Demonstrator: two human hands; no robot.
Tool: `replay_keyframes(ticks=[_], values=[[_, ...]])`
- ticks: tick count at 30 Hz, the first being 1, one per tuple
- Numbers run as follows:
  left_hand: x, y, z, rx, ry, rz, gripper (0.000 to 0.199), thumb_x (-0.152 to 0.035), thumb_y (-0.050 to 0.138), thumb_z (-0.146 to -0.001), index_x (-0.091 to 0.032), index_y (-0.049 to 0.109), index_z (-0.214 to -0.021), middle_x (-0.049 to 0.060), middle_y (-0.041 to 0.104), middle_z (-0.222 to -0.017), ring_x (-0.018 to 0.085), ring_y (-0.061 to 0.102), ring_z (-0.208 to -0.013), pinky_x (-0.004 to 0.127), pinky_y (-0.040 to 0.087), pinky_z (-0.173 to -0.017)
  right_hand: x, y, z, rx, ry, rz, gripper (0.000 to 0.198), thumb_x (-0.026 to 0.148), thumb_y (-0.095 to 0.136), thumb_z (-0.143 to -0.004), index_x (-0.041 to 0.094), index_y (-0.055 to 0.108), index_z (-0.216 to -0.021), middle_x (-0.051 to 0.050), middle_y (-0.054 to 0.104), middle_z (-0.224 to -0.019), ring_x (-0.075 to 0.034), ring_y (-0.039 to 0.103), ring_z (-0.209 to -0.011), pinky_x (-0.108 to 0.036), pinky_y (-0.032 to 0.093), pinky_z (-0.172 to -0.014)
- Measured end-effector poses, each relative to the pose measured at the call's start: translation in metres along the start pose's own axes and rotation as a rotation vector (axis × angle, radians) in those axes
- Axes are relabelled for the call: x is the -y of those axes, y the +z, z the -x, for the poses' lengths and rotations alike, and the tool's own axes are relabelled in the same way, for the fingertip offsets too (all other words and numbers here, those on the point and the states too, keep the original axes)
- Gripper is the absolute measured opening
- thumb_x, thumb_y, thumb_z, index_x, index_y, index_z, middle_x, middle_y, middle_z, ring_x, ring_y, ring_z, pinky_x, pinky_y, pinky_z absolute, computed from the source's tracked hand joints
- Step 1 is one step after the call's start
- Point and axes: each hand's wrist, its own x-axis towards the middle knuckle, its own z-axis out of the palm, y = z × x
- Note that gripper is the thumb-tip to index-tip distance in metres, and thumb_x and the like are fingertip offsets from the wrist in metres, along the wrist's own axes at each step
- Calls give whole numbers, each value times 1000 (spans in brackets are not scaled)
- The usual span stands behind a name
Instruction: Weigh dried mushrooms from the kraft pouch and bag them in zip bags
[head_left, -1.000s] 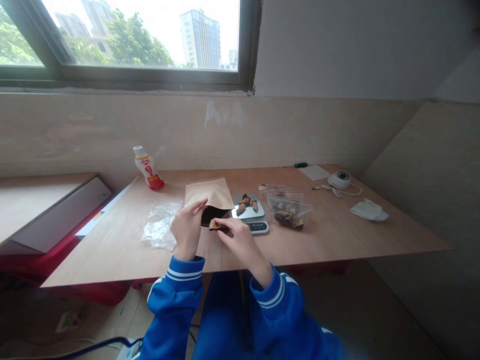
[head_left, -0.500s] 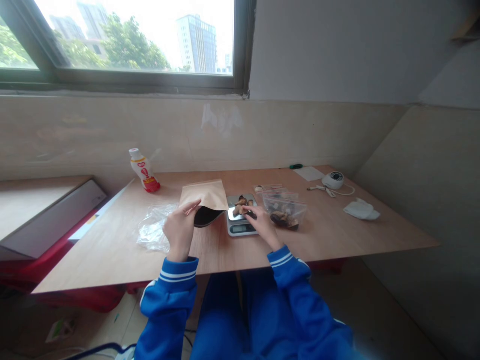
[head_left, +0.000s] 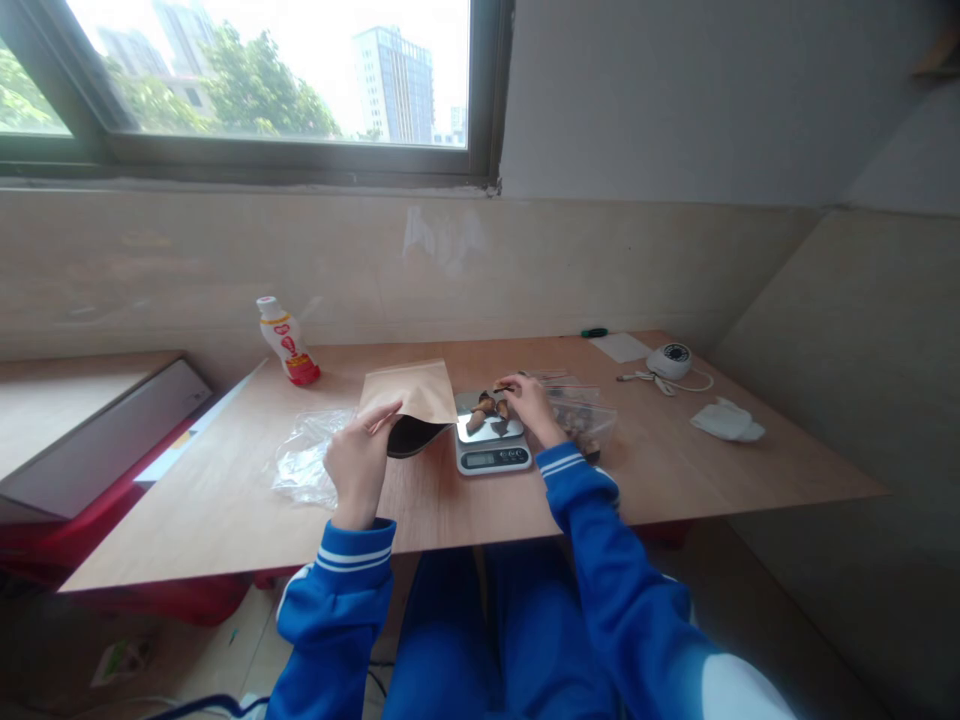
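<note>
My left hand (head_left: 356,460) is closed on the edge of a brown kraft paper bag (head_left: 412,388), whose dark mouth gapes toward me. Right of the bag stands a small white kitchen scale (head_left: 495,462) with a display and buttons on its front. Several brown dried mushroom pieces (head_left: 478,412) lie on its metal plate. Over the far right part of the plate, my right hand (head_left: 534,405) pinches a small dried mushroom piece (head_left: 502,388) between thumb and fingers. Clear zip bags (head_left: 600,412) with dark mushroom pieces lie beyond my right wrist, partly hidden by it.
Crumpled clear plastic (head_left: 304,465) lies left of my left hand, with a white and red bottle (head_left: 289,345) behind it. Toward the right are a white camera (head_left: 667,362) with its cable, a folded white cloth or tissue (head_left: 727,420), a paper sheet (head_left: 619,347) and a green-handled tool (head_left: 594,332).
My right hand has moved back and slightly right from the front of the plate, uncovering the scale's display and buttons. My left hand and the paper bag have stayed nearly still.
</note>
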Motion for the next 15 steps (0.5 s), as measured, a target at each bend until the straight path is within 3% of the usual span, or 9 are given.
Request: replay_keyframes(ticks=[10, 15], values=[[1, 0, 0, 2, 6, 7, 27, -43, 55, -83, -38, 70, -104, -2, 74, -96, 21, 66, -84, 25, 39, -59, -6, -2, -8, 145, -48, 46, 28, 5, 48, -80, 16, 73, -82, -9, 73, -91, -21, 64, -94, -33, 44, -92], [-1, 0, 0, 1, 8, -4, 27, -43, 55, -83, -38, 70, -105, -1, 74, -95, 21, 66, -82, 26, 39, -58, 19, -26, 6, 86, -73, -68, 33, 6, 43, -81, 16, 70, -97, -8, 69, -107, -19, 60, -105, -34, 44, -96]])
